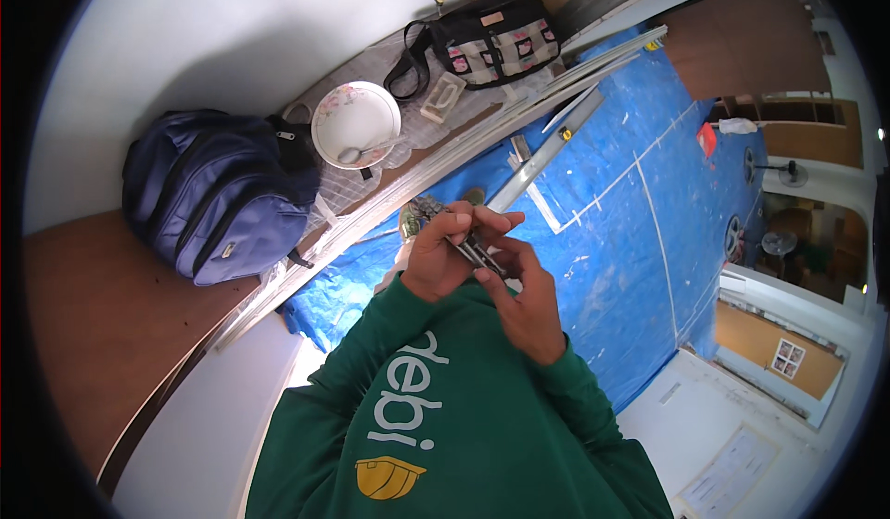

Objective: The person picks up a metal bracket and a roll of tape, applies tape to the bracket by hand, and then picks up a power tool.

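Note:
In front of my chest, both hands meet around a small grey metal tool (479, 256) with slim, parallel parts. Its exact kind is hard to make out, since my fingers cover much of it. My left hand (438, 258) is closed about its upper end, thumb and fingers bent. At its lower end, my right hand (528, 306) pinches it between thumb and fingers. Past my left hand, some crumpled greyish material (426, 208) shows, and I cannot tell whether it belongs to the tool. Green sleeves cover both forearms.
On the wooden ledge at left stand a navy backpack (222, 199), a floral bowl (348, 120) with a spoon (357, 154), a clear plastic container (444, 97) and a black patterned bag (501, 37). Blue sheeting (612, 269) covers the floor, with a metal level (547, 148) lying on it.

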`<state>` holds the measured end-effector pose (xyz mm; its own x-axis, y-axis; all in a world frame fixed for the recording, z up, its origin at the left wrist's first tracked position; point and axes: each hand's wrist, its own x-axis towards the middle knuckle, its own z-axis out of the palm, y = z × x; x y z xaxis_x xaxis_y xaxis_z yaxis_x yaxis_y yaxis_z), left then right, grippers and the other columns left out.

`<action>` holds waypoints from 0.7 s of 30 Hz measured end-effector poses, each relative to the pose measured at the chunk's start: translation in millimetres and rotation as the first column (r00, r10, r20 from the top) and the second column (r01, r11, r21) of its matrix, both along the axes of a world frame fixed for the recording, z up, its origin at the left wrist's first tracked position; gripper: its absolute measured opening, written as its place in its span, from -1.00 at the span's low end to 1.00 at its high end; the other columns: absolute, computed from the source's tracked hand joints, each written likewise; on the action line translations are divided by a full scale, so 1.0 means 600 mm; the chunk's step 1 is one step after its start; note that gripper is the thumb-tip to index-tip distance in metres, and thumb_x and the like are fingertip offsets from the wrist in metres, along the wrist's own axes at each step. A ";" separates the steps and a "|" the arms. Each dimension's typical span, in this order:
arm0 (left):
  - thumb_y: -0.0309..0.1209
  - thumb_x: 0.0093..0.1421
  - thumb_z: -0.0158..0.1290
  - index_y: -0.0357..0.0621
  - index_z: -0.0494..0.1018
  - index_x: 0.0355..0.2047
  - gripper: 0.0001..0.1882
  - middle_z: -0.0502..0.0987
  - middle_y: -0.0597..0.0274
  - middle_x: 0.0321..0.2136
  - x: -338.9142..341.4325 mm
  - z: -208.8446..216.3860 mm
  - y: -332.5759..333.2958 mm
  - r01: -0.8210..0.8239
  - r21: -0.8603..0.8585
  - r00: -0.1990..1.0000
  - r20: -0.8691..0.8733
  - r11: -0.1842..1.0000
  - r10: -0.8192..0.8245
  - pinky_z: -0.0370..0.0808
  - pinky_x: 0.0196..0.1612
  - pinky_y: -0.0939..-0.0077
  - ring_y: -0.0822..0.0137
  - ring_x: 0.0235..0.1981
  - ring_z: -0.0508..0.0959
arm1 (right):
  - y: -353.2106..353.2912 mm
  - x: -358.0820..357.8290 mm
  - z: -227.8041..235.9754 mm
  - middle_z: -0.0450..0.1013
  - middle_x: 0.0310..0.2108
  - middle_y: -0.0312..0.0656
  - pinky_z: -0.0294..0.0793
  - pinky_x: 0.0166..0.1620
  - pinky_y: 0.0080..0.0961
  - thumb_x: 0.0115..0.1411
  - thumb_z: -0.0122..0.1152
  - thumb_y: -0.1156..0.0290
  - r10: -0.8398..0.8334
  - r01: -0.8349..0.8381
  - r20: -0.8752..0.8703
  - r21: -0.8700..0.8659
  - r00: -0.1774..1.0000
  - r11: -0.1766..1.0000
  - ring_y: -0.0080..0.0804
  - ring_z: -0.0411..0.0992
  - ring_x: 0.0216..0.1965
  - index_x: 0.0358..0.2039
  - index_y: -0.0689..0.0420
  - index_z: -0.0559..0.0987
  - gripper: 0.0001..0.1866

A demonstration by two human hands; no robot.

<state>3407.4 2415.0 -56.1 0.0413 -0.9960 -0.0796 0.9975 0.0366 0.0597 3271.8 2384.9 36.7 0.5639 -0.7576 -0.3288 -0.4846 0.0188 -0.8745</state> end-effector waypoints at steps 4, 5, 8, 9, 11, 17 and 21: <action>-0.34 0.26 -0.08 -0.06 0.26 -0.63 -0.70 0.56 -0.16 -0.10 0.004 0.009 -0.001 -0.019 -0.028 0.996 0.089 0.999 0.021 0.30 0.29 -0.01 -0.12 0.25 0.35 | 0.000 0.001 0.004 0.47 -0.27 -0.11 0.43 -0.21 -0.46 0.38 0.08 0.32 0.124 -0.123 0.000 0.151 0.992 0.981 -0.40 0.47 -0.32 0.03 0.26 0.37 -0.67; -0.34 0.26 -0.08 -0.06 0.26 -0.63 -0.70 0.55 -0.19 -0.08 0.005 0.011 -0.001 -0.013 -0.027 0.994 0.104 1.000 0.016 0.29 0.30 -0.02 -0.13 0.25 0.35 | -0.002 0.001 0.002 0.46 -0.30 -0.14 0.41 -0.23 -0.48 0.39 0.05 0.31 0.102 -0.105 0.025 0.220 0.994 0.970 -0.43 0.44 -0.34 0.03 0.26 0.36 -0.67; -0.34 0.25 -0.06 -0.06 0.26 -0.63 -0.71 0.54 -0.22 -0.07 0.008 0.014 0.004 0.064 -0.108 0.982 0.185 0.992 -0.043 0.24 0.31 -0.05 -0.15 0.24 0.34 | -0.010 -0.004 -0.006 0.40 -0.37 -0.19 0.37 -0.28 -0.51 0.42 -0.01 0.29 0.102 -0.145 0.125 0.411 0.987 0.900 -0.51 0.35 -0.41 0.04 0.27 0.35 -0.67; -0.33 0.25 -0.05 -0.05 0.26 -0.63 -0.71 0.53 -0.23 -0.06 0.009 0.014 0.004 0.076 -0.141 0.973 0.226 0.987 -0.043 0.22 0.31 -0.06 -0.15 0.24 0.35 | -0.011 -0.007 -0.007 0.38 -0.39 -0.21 0.35 -0.30 -0.52 0.43 -0.02 0.28 0.103 -0.157 0.144 0.436 0.984 0.886 -0.54 0.33 -0.43 0.04 0.27 0.36 -0.67; -0.33 0.25 -0.04 -0.05 0.25 -0.63 -0.70 0.51 -0.25 -0.04 0.013 0.014 0.005 0.100 -0.193 0.953 0.301 0.976 -0.038 0.19 0.32 -0.07 -0.16 0.23 0.35 | -0.011 -0.011 -0.006 0.37 -0.41 -0.20 0.34 -0.30 -0.51 0.44 -0.04 0.27 0.136 -0.184 0.139 0.426 0.981 0.886 -0.52 0.32 -0.44 0.03 0.27 0.37 -0.67; -0.28 0.23 0.00 -0.04 0.28 -0.61 -0.71 0.41 -0.28 0.09 0.011 0.022 0.001 0.107 -0.180 0.965 0.257 0.978 -0.058 0.12 0.33 -0.01 -0.13 0.20 0.36 | -0.002 -0.010 0.006 0.46 -0.36 0.00 0.38 -0.23 -0.34 0.44 -0.07 0.28 0.193 -0.190 0.010 0.208 0.981 0.959 -0.20 0.40 -0.38 0.00 0.27 0.40 -0.69; -0.23 0.20 0.04 -0.07 0.37 -0.60 -0.71 0.40 -0.24 0.10 0.010 0.037 -0.002 0.099 -0.134 0.952 0.300 0.986 -0.055 0.15 0.29 0.06 -0.05 0.16 0.39 | -0.002 -0.010 0.006 0.46 -0.36 0.01 0.36 -0.23 -0.34 0.44 -0.07 0.29 0.191 -0.197 0.050 0.188 0.980 0.962 -0.18 0.39 -0.37 -0.02 0.27 0.40 -0.70</action>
